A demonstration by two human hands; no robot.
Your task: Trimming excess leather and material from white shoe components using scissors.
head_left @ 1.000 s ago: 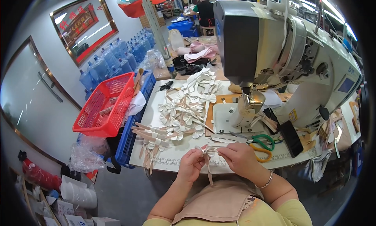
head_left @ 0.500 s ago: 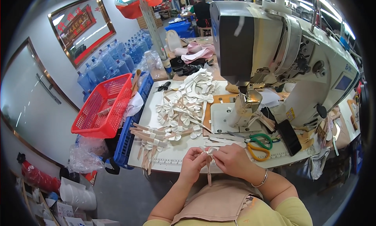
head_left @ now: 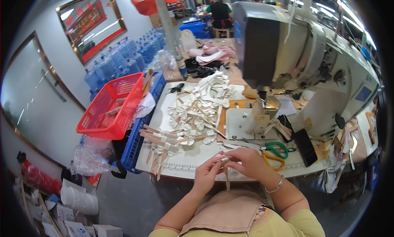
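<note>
At the table's front edge, my left hand [head_left: 206,171] and my right hand [head_left: 249,165] meet, both closed in a pinch on one leather bow strap. Its tan strip [head_left: 227,178] hangs down between them toward my apron, and the white upper part is mostly covered by my fingers. Just beyond lies a pile of white and tan bow pieces [head_left: 193,116], with straps grouped at its near left end [head_left: 161,144]. Scissors [head_left: 274,155] with one green and one yellow handle rest to the right of my hands.
A post-bed sewing machine [head_left: 271,44] towers over the table's right side. Beside the scissors lies a black phone [head_left: 304,146]. On the left are a red basket [head_left: 111,128] and a blue crate [head_left: 132,153]. Farther back, a person [head_left: 219,13] sits facing away.
The view has shifted slightly, so the scene sits a little farther right. My fingers have closed over the white part of the bow strap, hiding more of it; both hands keep their hold.
</note>
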